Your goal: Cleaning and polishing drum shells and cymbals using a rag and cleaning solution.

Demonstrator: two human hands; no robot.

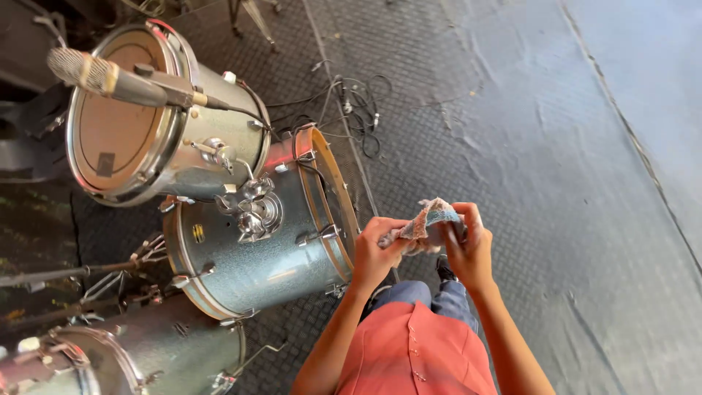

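Person's wearing a coral-red button-front top (417,351) w/ small buttons, blue jeans (431,296), dark shoe (444,269); arms are showing bare, no sleeves.

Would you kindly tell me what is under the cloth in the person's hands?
Under the crumpled cloth, held by the left hand and right hand, the textured black floor mat shows. Whatever the cloth may wrap is covered.
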